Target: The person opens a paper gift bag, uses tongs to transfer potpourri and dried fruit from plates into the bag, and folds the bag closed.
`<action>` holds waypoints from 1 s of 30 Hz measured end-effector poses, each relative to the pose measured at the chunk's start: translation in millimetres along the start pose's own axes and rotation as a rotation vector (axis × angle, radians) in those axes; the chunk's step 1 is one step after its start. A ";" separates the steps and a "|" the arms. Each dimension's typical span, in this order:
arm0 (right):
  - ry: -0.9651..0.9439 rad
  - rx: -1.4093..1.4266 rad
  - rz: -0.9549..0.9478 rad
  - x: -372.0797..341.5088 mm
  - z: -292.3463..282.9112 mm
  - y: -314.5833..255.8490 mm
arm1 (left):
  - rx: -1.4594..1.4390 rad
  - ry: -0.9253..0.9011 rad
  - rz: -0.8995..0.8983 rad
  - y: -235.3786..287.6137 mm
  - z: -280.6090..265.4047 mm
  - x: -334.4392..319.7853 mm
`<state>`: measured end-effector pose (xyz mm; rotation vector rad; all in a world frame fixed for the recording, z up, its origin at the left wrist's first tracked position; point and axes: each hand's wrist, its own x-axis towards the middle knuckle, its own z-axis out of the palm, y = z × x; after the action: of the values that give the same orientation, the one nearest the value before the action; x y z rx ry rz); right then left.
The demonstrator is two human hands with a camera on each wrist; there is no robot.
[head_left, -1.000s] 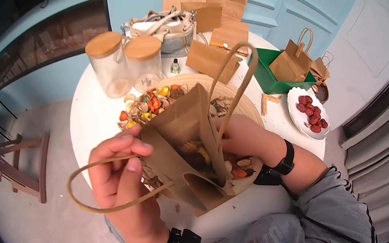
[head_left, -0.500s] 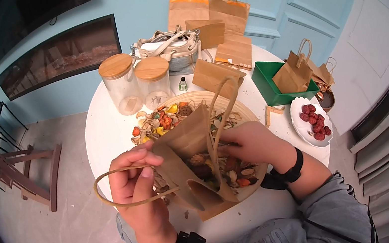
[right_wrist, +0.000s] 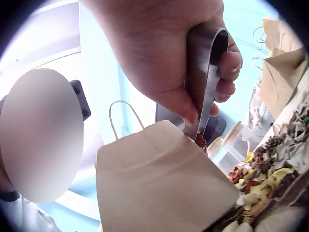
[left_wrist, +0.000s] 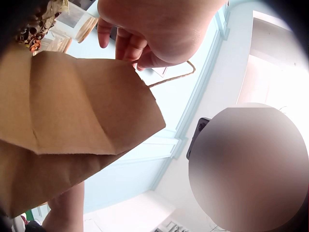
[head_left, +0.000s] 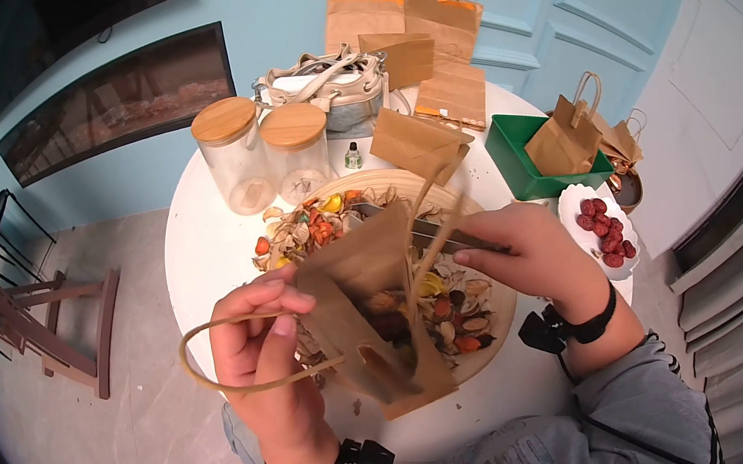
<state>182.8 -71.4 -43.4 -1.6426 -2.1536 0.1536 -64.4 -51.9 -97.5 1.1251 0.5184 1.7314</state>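
Note:
My left hand [head_left: 266, 358] pinches the rim of a brown paper bag [head_left: 361, 257] near one looped handle; the bag hangs open and tilted over a round woven tray [head_left: 501, 313] of dried pieces. Metal tongs [right_wrist: 208, 79] are gripped in my right hand [head_left: 532, 246], beside the bag's far handle. In the right wrist view a reddish-brown piece [right_wrist: 201, 141] shows at the tongs' tips, by the bag's rim. Dried pieces [head_left: 387, 304] show through the bag's mouth; whether they lie inside is unclear. The left wrist view shows the bag's side [left_wrist: 63, 106] below my left hand.
Two wooden-lidded jars [head_left: 231, 162], a small bottle [head_left: 352, 155] and a handbag [head_left: 352, 100] stand behind the tray. Paper bags [head_left: 364, 20] stand at the back. On the right are a green box [head_left: 515, 162] and a scalloped white plate [head_left: 620, 270] with red dried fruit.
My right hand has moved right and slightly up from beside the bag's mouth, bringing the tongs into view. My left hand keeps its grip on the bag. The head view has shifted.

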 end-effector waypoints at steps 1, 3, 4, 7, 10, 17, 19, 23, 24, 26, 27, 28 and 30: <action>0.028 0.020 -0.021 -2.9 -4.2 -4.2 | 0.002 -0.010 0.005 -0.6 -1.0 0.5; 0.054 0.044 -0.045 -8.0 -10.7 -12.9 | 0.009 -0.017 0.011 1.2 -1.4 0.8; 0.093 0.034 -0.086 -10.4 -13.4 -17.3 | 0.015 -0.006 -0.012 3.6 0.1 0.7; 0.157 0.037 -0.127 -12.0 -16.4 -18.4 | 0.003 0.004 -0.061 6.0 2.1 -1.5; 0.214 0.052 -0.100 -12.5 -17.0 -11.8 | -0.009 -0.011 -0.037 1.8 0.9 -0.7; 0.283 0.068 -0.159 -27.4 -35.2 -29.5 | 0.017 -0.032 0.145 5.6 3.8 -6.2; 0.314 0.066 -0.163 -31.3 -37.4 -29.3 | 0.027 -0.036 0.173 12.6 6.4 -8.1; 0.392 0.087 -0.130 -32.0 -38.2 -25.7 | 0.091 -0.040 0.232 19.2 6.5 -11.6; 0.394 0.085 -0.131 -31.9 -39.7 -26.1 | 0.143 -0.054 0.255 20.2 5.4 -12.1; 0.323 0.076 -0.116 -31.4 -43.0 -27.4 | 0.150 -0.051 0.266 20.2 4.5 -12.5; 0.325 0.073 -0.117 -31.4 -43.0 -26.7 | 0.159 -0.047 0.273 19.7 4.8 -12.5; 0.312 0.068 -0.150 -31.5 -42.0 -25.1 | 0.156 -0.048 0.275 19.4 5.9 -12.1; 0.299 0.060 -0.181 -32.5 -40.5 -23.7 | 0.153 -0.062 0.213 18.6 7.6 -12.0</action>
<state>184.5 -115.7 -7.3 -1.3335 -2.0323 -0.0760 -65.8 -71.8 -85.3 1.3807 0.5145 1.8562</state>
